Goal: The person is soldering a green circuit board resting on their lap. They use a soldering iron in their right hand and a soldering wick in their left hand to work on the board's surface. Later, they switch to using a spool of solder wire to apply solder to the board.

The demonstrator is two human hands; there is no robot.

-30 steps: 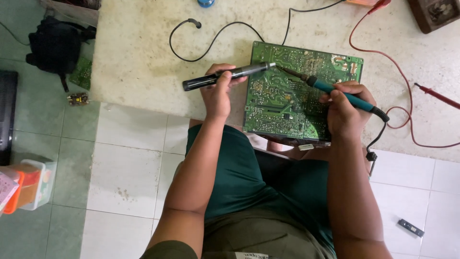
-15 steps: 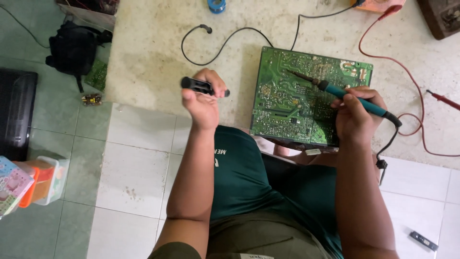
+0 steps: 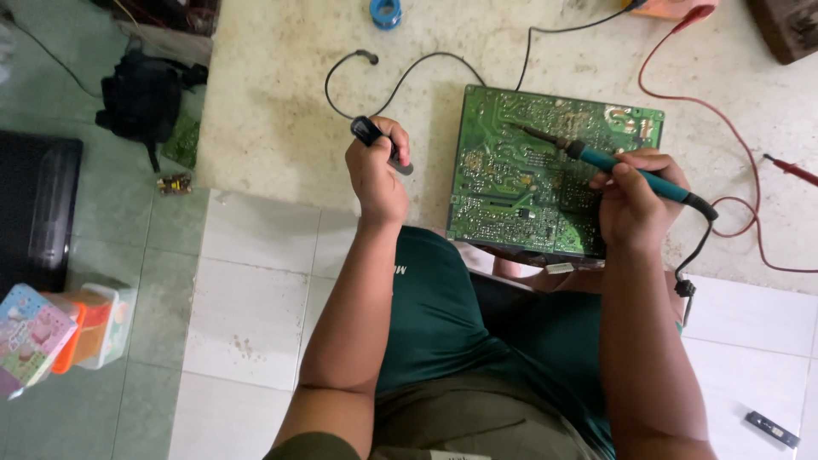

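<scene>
A: What is sitting in containers here?

B: At the lower left, a translucent plastic tub [image 3: 109, 328] is standing on the green floor tiles [image 3: 128, 230] with an orange item [image 3: 75, 336] tucked inside it, and a colourful printed box [image 3: 30, 336] is leaning against it. I cannot tell what else it is holding.

A: And the hands?

B: The left hand [image 3: 377, 175] is curling its fingers shut around a black pen-shaped tool [image 3: 375, 139], held just left of the green circuit board [image 3: 545, 175]. The right hand [image 3: 635, 204] is gripping a teal-handled soldering iron [image 3: 626, 175], its tip lying over the board's upper middle.

A: Where is the board lying?

B: It is lying flat on a worn, pale concrete surface [image 3: 281, 119], its near edge over the person's lap. A red wire [image 3: 741, 153] and a black cable [image 3: 400, 77] are trailing across that surface. White tiles [image 3: 256, 290] are bordering it, and a black bag [image 3: 141, 98] is sitting on the floor at left.
</scene>
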